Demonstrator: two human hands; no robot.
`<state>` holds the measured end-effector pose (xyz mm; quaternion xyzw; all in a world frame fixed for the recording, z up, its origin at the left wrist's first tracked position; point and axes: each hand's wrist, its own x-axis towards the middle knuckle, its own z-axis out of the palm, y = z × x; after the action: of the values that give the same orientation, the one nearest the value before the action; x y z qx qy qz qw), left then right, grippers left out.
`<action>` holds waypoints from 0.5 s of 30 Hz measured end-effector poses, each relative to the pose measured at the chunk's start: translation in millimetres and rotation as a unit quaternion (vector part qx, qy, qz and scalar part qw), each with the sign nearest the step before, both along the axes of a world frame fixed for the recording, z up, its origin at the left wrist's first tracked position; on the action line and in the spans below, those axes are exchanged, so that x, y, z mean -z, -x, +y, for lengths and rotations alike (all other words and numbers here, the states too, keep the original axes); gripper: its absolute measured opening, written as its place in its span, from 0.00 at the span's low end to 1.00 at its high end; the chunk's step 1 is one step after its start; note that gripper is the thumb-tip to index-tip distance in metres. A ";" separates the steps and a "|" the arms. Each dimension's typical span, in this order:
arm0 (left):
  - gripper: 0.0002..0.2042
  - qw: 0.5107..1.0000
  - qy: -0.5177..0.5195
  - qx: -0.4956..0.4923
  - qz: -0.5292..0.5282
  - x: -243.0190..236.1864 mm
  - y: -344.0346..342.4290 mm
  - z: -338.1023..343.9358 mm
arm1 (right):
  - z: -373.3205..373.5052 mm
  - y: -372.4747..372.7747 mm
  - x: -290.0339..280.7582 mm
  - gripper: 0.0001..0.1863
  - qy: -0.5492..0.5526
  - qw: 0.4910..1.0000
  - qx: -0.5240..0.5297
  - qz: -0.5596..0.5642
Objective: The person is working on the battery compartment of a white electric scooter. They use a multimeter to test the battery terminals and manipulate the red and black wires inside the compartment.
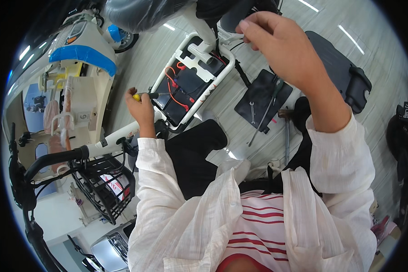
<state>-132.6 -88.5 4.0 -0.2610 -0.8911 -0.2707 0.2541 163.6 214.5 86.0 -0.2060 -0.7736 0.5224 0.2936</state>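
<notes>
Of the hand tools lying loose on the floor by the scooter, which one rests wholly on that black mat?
The small wrench lies wholly on the black mat. The long rod tool beside it overhangs the mat's edge, and the hammer lies on bare floor.

Screwdriver (143, 96): yellow handle, dark shaft, lying roughly level. The shaft points toward the open battery compartment (186, 88). The compartment holds black batteries with red wires.

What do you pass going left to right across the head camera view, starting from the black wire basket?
Black wire basket → left hand gripping a yellow-handled screwdriver → open battery compartment with red wires → black mat with wrenches → right hand → dark seat cushion on the floor.
</notes>
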 end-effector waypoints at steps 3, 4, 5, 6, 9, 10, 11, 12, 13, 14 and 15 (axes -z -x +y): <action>0.19 0.993 -0.080 -0.033 -0.086 8.5 -7.0 -0.6 | -21.4 -9.6 -0.7 0.12 -0.264 0.963 -0.041 -0.032; 0.18 0.992 -0.058 -0.056 -0.093 4.5 -9.0 -2.6 | -31.6 -15.9 -4.1 0.12 -0.325 0.939 -0.108 -0.026; 0.18 0.991 -0.029 -0.084 -0.097 -1.0 -13.1 -10.6 | -45.6 -19.5 -7.0 0.12 -0.352 0.918 -0.182 -0.020; 0.18 0.991 -0.040 -0.086 -0.091 -3.7 -12.6 -16.0 | -59.5 -25.5 -14.0 0.12 -0.368 0.898 -0.242 -0.016; 0.19 0.998 -0.032 -0.049 -0.015 3.1 11.3 1.6 | -85.8 -46.7 -43.0 0.12 -0.400 0.867 -0.295 -0.036; 0.18 0.996 -0.020 -0.056 -0.064 3.6 14.1 -1.7 | -91.0 -43.3 -41.7 0.12 -0.401 0.863 -0.304 -0.038; 0.19 0.994 -0.042 -0.024 -0.100 9.7 15.4 5.0 | -94.8 -41.1 -40.1 0.12 -0.404 0.861 -0.305 -0.050; 0.19 0.993 -0.038 -0.028 -0.106 7.5 15.3 3.1 | -97.3 -39.7 -40.3 0.11 -0.404 0.859 -0.310 -0.048; 0.19 0.993 -0.035 -0.030 -0.112 7.5 13.0 1.3 | -98.3 -38.5 -39.5 0.11 -0.399 0.859 -0.315 -0.048; 0.19 0.991 -0.037 -0.028 -0.128 6.1 7.9 5.9 | -98.1 -37.4 -38.4 0.11 -0.398 0.860 -0.316 -0.052; 0.20 0.989 -0.043 -0.035 -0.138 0.9 0.4 4.9 | -99.4 -34.9 -38.2 0.11 -0.399 0.856 -0.325 -0.045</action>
<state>-133.0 -83.6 3.0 -0.1781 -0.9138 -0.3332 0.1489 198.6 115.1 124.2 0.1686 -0.9510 0.2248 0.1289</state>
